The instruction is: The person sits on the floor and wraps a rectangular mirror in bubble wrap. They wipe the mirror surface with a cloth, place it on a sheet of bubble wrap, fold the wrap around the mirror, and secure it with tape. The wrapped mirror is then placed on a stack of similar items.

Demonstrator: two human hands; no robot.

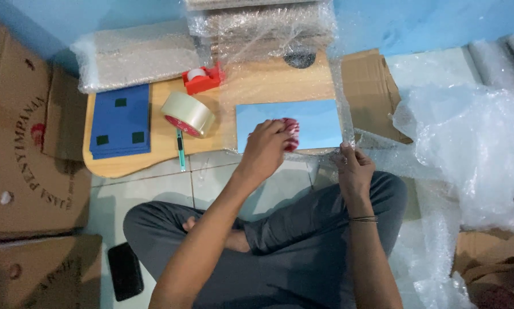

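The left hand (267, 150) is closing around a red tape dispenser (291, 134) on the light-blue panel (320, 123). The right hand (353, 169) is pinching the bubble wrap (340, 80) edge. The panel, lying on the worktop (154, 154), is probably stiff, light and slippery; hold its edges.

Soft, even indoor light, glare on the bubble wrap (468, 143), slight motion blur, wide-angle edge distortion.

A flat light-blue rectangular panel (303, 123) lies under clear bubble wrap (280, 80), just ahead of both hands; a red tape dispenser (291, 134) sits gripped in the left hand.
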